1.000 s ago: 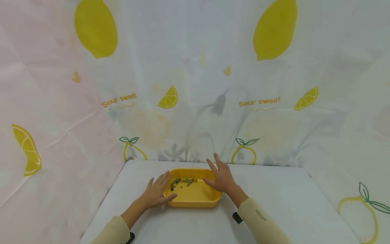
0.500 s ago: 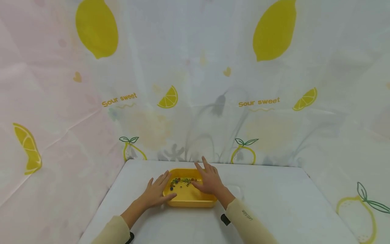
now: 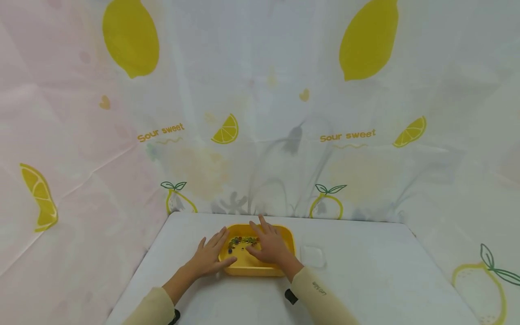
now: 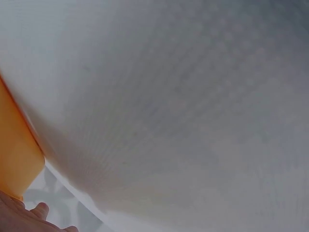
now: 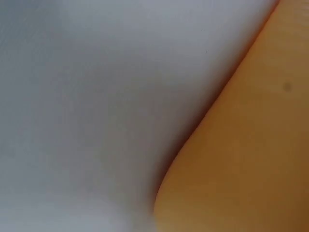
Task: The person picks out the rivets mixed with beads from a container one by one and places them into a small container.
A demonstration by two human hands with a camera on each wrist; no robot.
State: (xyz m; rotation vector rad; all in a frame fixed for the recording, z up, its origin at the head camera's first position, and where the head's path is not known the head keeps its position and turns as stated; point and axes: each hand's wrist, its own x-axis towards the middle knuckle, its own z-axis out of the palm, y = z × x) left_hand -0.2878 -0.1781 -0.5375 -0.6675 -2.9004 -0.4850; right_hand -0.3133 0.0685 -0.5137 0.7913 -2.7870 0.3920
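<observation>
**Both hands at tray, beads loose inside**

Head view: yellow rectangular tray, prob. plastic (image 3: 252, 271), on white-covered table (image 3: 365, 271). Small round shiny mixed-colour beads (image 3: 239, 240) lie inside, mostly toward tray's far-left part. L hand (image 3: 206, 258) at tray's left rim, fingers straight & apart, nothing clamped. R hand (image 3: 271, 246) over tray's right half, fingers spread, thumb toward beads; no bead seen in it, contact w/ tray floor can't be told. Clear squarish box or lid, prob. plastic (image 3: 313, 256), just right of tray.

Step, my read: L hand steadies tray, R hand at start of a bead pick. Next move prob. calls for thumb & fingertip pinch on one bead w/o scattering rest.

L wrist view: tray's outer wall at left edge; bit of L hand below, by tray's rim.

R wrist view: tray wall + table only; R hand out of frame, state can't be told here.
</observation>
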